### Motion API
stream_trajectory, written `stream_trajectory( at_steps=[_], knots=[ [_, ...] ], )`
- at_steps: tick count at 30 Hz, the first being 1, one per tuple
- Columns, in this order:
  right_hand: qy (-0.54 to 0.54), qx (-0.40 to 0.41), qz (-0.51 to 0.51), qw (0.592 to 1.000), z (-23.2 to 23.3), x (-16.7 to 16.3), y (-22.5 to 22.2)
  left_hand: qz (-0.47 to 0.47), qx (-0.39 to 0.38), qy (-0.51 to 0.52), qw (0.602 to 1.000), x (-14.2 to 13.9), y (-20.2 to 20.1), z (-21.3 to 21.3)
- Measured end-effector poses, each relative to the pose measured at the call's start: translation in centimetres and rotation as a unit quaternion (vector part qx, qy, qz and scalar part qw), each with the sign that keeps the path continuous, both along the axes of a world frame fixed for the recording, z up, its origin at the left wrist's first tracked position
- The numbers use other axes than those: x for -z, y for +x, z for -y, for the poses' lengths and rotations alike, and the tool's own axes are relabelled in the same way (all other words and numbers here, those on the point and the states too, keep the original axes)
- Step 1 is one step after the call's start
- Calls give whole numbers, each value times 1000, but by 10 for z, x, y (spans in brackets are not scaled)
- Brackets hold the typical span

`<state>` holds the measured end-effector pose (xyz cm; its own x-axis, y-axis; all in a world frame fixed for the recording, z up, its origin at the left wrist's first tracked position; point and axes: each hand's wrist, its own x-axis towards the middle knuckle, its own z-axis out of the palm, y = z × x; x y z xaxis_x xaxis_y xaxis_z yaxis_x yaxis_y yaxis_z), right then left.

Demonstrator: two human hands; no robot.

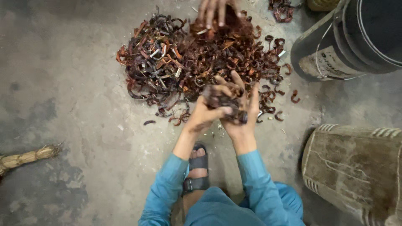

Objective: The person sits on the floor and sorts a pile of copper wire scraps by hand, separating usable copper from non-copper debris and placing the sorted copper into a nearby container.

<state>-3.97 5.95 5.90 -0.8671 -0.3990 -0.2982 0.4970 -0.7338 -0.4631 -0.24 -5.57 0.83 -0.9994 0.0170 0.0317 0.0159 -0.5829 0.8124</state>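
Both hands cupping scrap clips over floor pile

Left hand (pixel 205 112) & right hand (pixel 245 109): fingers curled round clump of clips (pixel 224 102), at pile (pixel 188 62) near edge. Another person's hand (pixel 215 10) on far side; black bucket (pixel 356 37), worn container (pixel 356 167) to right.

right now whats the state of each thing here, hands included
left hand: cupped, holding curled scraps
right hand: cupped, holding the same clump
clump of scraps: lifted between both hands
scrap pile: spread loose on the floor
another person's hand: on the pile's far edge
black bucket: tilted

Both hands (pixel 224 109) cupping curled scraps (pixel 224 100) above the pile (pixel 188 58)
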Motion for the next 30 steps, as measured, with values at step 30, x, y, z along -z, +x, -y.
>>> stream_trajectory(
  at_steps=[30],
  knots=[
    [874,280,-39,396,-344,-117,139,-212,-140,-447,858,-49,-50,-203]
  ],
)
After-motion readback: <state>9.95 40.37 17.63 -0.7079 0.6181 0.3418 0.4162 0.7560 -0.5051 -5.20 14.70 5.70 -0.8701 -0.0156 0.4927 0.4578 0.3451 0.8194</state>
